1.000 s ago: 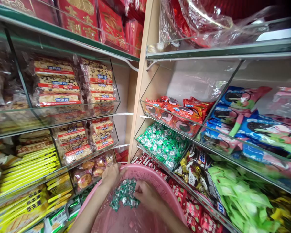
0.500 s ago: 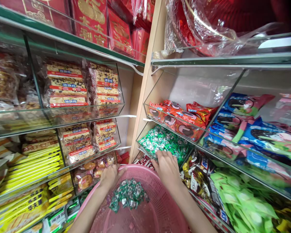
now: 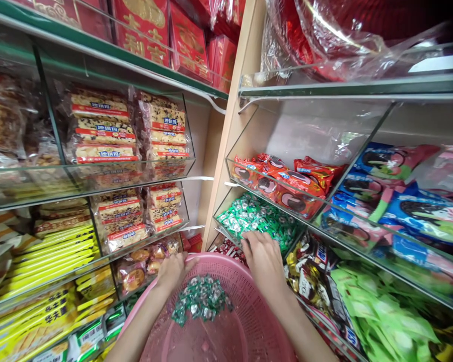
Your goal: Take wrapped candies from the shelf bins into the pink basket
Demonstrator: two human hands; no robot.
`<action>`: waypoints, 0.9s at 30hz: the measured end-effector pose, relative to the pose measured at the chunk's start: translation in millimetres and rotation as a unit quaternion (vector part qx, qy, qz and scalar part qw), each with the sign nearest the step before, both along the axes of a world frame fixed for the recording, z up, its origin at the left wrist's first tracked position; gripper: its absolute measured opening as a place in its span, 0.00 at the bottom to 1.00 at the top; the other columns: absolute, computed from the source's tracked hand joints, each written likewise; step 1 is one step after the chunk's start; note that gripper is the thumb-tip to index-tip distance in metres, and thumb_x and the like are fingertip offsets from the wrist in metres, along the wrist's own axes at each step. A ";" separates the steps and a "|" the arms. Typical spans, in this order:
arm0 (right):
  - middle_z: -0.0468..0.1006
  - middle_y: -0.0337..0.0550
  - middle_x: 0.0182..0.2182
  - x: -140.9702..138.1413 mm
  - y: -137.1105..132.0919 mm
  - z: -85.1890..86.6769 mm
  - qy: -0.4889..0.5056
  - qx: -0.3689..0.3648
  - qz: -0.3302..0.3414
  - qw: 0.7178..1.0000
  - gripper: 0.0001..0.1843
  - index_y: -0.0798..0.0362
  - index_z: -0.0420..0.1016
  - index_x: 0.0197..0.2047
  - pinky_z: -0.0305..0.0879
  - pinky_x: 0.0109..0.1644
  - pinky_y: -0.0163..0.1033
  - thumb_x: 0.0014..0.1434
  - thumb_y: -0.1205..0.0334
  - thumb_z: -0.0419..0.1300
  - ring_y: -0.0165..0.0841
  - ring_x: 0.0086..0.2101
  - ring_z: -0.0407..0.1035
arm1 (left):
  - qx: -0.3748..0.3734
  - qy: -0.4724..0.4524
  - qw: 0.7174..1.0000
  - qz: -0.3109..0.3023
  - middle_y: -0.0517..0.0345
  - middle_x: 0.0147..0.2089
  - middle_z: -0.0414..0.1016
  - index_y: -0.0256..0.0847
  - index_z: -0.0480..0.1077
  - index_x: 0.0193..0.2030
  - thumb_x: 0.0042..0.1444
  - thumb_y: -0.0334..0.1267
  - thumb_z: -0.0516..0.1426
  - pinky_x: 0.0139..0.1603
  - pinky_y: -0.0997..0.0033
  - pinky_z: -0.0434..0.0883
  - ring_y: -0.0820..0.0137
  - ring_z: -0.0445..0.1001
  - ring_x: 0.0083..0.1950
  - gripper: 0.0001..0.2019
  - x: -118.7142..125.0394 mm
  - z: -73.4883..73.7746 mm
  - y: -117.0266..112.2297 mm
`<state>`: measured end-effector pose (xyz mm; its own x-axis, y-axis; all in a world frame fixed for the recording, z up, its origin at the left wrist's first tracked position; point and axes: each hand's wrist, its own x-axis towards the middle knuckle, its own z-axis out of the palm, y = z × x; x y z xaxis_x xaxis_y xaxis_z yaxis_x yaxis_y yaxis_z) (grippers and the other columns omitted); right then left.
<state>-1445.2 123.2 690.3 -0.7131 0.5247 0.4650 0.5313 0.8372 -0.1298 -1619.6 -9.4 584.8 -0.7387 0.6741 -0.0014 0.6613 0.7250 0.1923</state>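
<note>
Green-wrapped candies, small crinkled foil twists, lie heaped in a pink perforated plastic basket at the front. The left hand is clenched over its far rim, while the right hand lies palm-down, fingers among matching candies in the clear shelf bin just beyond; whether it has closed on any cannot be determined. Further back, glossy red biscuit packs and blue packs fill the right bins, cellophane-wrapped bars with red bands and illegible blue labels stand left, and red boxes bearing gold Chinese characters top the shelving.
</note>
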 end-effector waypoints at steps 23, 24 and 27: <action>0.74 0.46 0.40 -45.5 -39.5 -99.4 -0.251 -0.050 0.173 0.951 0.18 0.54 0.68 0.43 0.65 0.35 0.36 0.56 0.78 0.46 0.36 0.36 0.72 | -0.011 -0.021 1.000 0.012 0.43 0.43 0.74 0.37 0.69 0.48 0.60 0.54 0.39 0.45 0.62 0.65 0.55 0.72 0.47 0.27 4.9 8.4 -4.6; 0.74 0.46 0.40 -42.8 -41.2 -90.5 -0.241 -0.052 0.176 0.953 0.17 0.54 0.68 0.43 0.64 0.36 0.35 0.56 0.77 0.46 0.35 0.36 0.72 | -0.011 -0.018 1.000 0.009 0.42 0.43 0.74 0.37 0.69 0.48 0.60 0.54 0.39 0.45 0.61 0.65 0.55 0.72 0.47 0.27 5.0 8.3 -4.0; 0.73 0.45 0.40 -30.8 -42.6 -52.1 -0.183 -0.050 0.186 0.964 0.14 0.53 0.68 0.43 0.63 0.38 0.35 0.58 0.74 0.48 0.34 0.37 0.70 | -0.004 -0.015 1.000 0.003 0.43 0.42 0.74 0.38 0.69 0.46 0.60 0.55 0.38 0.45 0.62 0.66 0.56 0.73 0.46 0.28 5.2 7.5 -2.2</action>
